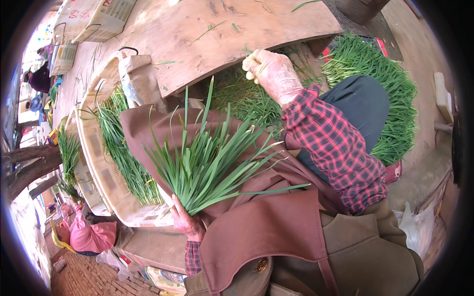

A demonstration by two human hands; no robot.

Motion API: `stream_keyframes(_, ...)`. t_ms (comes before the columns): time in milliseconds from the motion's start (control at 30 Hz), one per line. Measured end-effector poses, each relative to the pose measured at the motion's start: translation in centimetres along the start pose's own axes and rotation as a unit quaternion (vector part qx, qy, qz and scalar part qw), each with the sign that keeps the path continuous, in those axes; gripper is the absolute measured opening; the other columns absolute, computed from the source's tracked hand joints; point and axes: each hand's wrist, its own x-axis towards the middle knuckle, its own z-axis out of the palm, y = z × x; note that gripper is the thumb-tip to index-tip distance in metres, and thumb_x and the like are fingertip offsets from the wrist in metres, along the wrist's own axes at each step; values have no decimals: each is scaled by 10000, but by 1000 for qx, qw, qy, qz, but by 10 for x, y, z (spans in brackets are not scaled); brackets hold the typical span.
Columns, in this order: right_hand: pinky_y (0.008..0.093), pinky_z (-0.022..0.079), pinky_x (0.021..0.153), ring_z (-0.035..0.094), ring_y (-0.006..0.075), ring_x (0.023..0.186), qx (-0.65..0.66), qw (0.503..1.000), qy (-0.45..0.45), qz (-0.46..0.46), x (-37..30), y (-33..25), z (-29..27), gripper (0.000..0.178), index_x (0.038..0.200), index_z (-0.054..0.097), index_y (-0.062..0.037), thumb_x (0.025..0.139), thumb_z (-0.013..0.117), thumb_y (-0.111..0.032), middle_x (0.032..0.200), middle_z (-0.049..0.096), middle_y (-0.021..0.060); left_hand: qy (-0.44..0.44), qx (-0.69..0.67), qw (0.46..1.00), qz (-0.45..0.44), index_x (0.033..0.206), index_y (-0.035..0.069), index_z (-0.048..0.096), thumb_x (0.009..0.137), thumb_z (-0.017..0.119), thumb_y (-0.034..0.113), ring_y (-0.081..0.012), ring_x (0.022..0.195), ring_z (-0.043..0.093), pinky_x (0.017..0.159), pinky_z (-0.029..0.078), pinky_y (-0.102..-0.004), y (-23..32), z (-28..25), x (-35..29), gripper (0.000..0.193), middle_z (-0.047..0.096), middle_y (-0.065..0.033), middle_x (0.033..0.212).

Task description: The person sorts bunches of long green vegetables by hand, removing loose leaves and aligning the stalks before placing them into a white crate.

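Observation:
A loose bunch of long green chives [197, 170] fans out over my brown apron. Its gathered end is in my left hand [185, 222], whose fingers are closed round it. My right hand [270, 74], which looks pale and dusty or thinly gloved, is raised by the edge of a wooden board [217, 39]. Its fingers curl together, and a tiny green scrap shows beside them; what they pinch is too small to make out. Below that hand lies a spread of loose chive leaves [247, 101].
At the left, a cream plastic crate [94, 163] holds more chives. A large heap of chives [395, 98] lies to the right, past my knee. More crates [96, 22] stand at the far left. A person in pink [91, 229] sits at the lower left.

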Motion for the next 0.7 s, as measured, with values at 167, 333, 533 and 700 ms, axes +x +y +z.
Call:
stream_keyframes(167, 358, 520, 817, 686, 269, 896, 36, 981, -189, -6, -29, -18, -33, 350, 1022, 694, -29, 917, 686, -362, 936, 713, 146, 21, -38, 999, -32, 1433, 32, 475, 823, 721, 80, -407, 857, 609, 679, 495, -462, 5, -11, 12, 660, 588, -204, 1025)
stream_keyframes(333, 294, 522, 850, 660, 148, 910, 11, 955, -296, -18, -45, -28, -29, 363, 1090, 676, -10, 889, 748, -304, 961, 703, 87, 25, -2, 1000, -12, 1449, 39, 462, 829, 672, 20, -379, 775, 597, 630, 477, -451, 4, -10, 21, 654, 570, -174, 948)
stream_keyframes(533, 370, 524, 828, 676, 299, 926, -14, 931, -356, -86, -50, -36, -10, 497, 999, 687, -8, 837, 748, -474, 951, 691, 162, -2, -4, 1000, -29, 1464, 44, 446, 795, 643, -28, -369, 734, 577, 615, 464, -448, 8, -13, 23, 701, 540, -155, 898)
stream_keyframes(700, 372, 527, 800, 680, 285, 882, -22, 923, -366, -118, -50, -41, 8, 407, 960, 693, -33, 851, 746, -421, 897, 676, 139, -7, 0, 1000, -27, 1478, 49, 428, 793, 625, -45, -367, 737, 573, 619, 461, -447, 7, -12, 21, 719, 531, -155, 899)
